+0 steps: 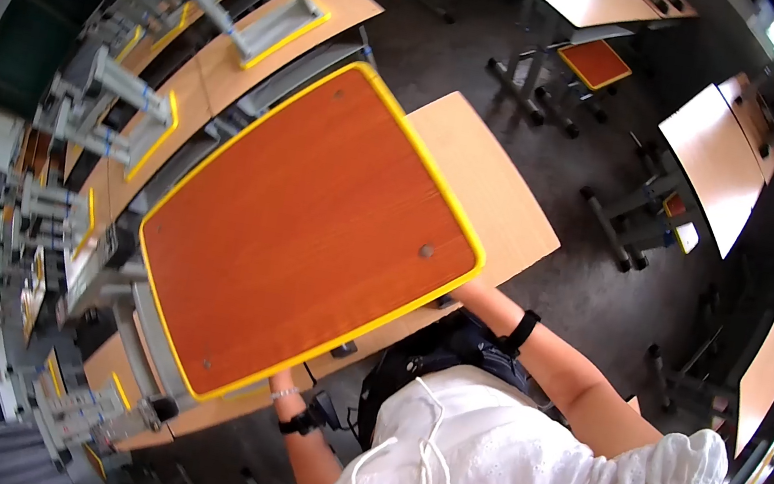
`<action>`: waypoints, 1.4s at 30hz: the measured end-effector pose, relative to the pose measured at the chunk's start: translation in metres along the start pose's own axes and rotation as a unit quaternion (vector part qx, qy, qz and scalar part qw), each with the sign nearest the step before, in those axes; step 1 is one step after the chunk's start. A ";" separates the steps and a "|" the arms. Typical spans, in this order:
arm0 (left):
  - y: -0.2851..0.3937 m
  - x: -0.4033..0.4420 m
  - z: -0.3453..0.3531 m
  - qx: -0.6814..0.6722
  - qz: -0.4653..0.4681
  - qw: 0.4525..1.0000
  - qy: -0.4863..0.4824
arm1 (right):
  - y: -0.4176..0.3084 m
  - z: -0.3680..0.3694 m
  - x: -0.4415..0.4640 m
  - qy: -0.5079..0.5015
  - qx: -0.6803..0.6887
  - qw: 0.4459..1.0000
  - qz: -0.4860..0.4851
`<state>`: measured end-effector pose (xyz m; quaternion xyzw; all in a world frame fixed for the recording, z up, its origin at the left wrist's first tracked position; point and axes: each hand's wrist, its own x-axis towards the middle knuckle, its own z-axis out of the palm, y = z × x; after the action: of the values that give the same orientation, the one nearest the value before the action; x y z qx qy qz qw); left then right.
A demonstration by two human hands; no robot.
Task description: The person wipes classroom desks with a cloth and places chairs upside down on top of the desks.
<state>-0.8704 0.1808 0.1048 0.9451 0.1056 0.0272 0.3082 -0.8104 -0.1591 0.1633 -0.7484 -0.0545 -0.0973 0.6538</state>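
Observation:
A stool with a reddish-brown seat (306, 239) and a yellow rim fills the middle of the view, its seat facing me. At its lower edge is my left hand (286, 380), mostly behind the seat, with a bracelet and a black band on the wrist. My right hand (468, 290) reaches behind the lower right corner of the seat, and a black band circles that wrist. The fingers of both hands are hidden by the seat. Behind the stool lies a light wooden desk top (487, 187).
Upturned stools (283, 33) rest on a row of desks (200, 81) at the left. More desks (714, 157) stand at the right, and a stool (594, 64) sits upright beside one. Dark floor (418, 44) shows between them.

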 end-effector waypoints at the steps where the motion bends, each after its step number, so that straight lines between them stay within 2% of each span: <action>1: 0.000 0.001 0.001 0.006 -0.002 1.000 -0.007 | 0.001 -0.004 -0.005 0.000 -0.004 1.000 0.004; 3: 0.000 -0.002 0.002 0.020 -0.011 1.000 -0.019 | 0.004 -0.014 -0.018 -0.006 -0.011 1.000 0.020; 7: -0.006 -0.007 -0.011 0.060 -0.032 0.997 -0.026 | 0.007 -0.058 -0.031 -0.054 -0.050 0.989 0.131; 8: -0.008 -0.010 -0.017 0.075 -0.040 0.996 -0.028 | 0.038 -0.068 -0.040 -0.039 -0.067 0.977 0.197; 10: -0.007 -0.018 -0.027 0.099 -0.059 0.993 -0.032 | 0.040 -0.093 -0.035 0.099 -0.065 0.976 0.182; 12: 0.003 -0.029 -0.031 0.128 -0.085 0.987 -0.050 | 0.034 -0.113 -0.021 0.138 -0.148 0.961 0.190; 13: 0.010 -0.031 -0.030 0.146 -0.096 0.982 -0.075 | 0.034 -0.115 -0.012 0.105 -0.236 0.965 0.047; 14: 0.020 -0.035 -0.028 0.166 -0.106 0.975 -0.102 | 0.036 -0.121 -0.006 -0.035 -0.236 0.967 0.084; 15: 0.031 -0.037 -0.024 0.186 -0.113 0.966 -0.137 | 0.050 -0.121 -0.005 -0.145 -0.335 0.930 0.043; 16: 0.044 -0.039 -0.019 0.199 -0.115 0.957 -0.178 | 0.075 -0.118 -0.009 -0.250 -0.424 0.870 -0.002; 18: 0.078 -0.042 0.004 0.215 -0.108 0.930 -0.279 | 0.127 -0.115 -0.020 -0.400 -0.431 0.808 -0.013; 21: 0.144 -0.043 0.055 0.158 -0.064 0.899 -0.403 | 0.189 -0.117 -0.024 -0.402 -0.400 0.820 -0.073; 23: 0.191 -0.045 0.098 0.078 -0.020 0.901 -0.427 | 0.204 -0.116 -0.009 -0.383 -0.383 0.831 -0.127; 26: 0.246 -0.041 0.149 -0.044 0.034 0.924 -0.379 | 0.225 -0.100 0.057 -0.357 -0.460 0.796 -0.164; 28: 0.281 -0.030 0.169 -0.022 0.021 0.920 -0.391 | 0.244 -0.091 0.119 -0.320 -0.428 0.823 -0.192; 31: 0.334 -0.007 0.180 0.060 0.000 0.923 -0.380 | 0.258 -0.093 0.212 -0.271 -0.476 0.824 -0.147; 34: 0.353 0.014 0.198 -0.010 0.042 0.957 -0.288 | 0.265 -0.115 0.259 -0.266 -0.475 0.830 -0.117; 35: 0.354 0.020 0.205 -0.016 0.043 0.964 -0.264 | 0.265 -0.118 0.256 -0.264 -0.461 0.837 -0.132; 39: 0.353 0.036 0.232 0.032 0.043 0.991 -0.119 | 0.247 -0.159 0.190 -0.415 -0.418 0.782 -0.201; 40: 0.349 0.034 0.242 0.048 0.033 0.990 -0.131 | 0.234 -0.173 0.163 -0.464 -0.402 0.758 -0.222; 42: 0.340 0.029 0.261 0.082 0.015 0.984 -0.156 | 0.226 -0.199 0.107 -0.536 -0.342 0.742 -0.213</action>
<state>-0.7498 -0.2314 0.0936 0.9613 0.0439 -0.1244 0.2419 -0.6736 -0.3924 -0.0071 -0.8191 -0.5174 0.1713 0.1789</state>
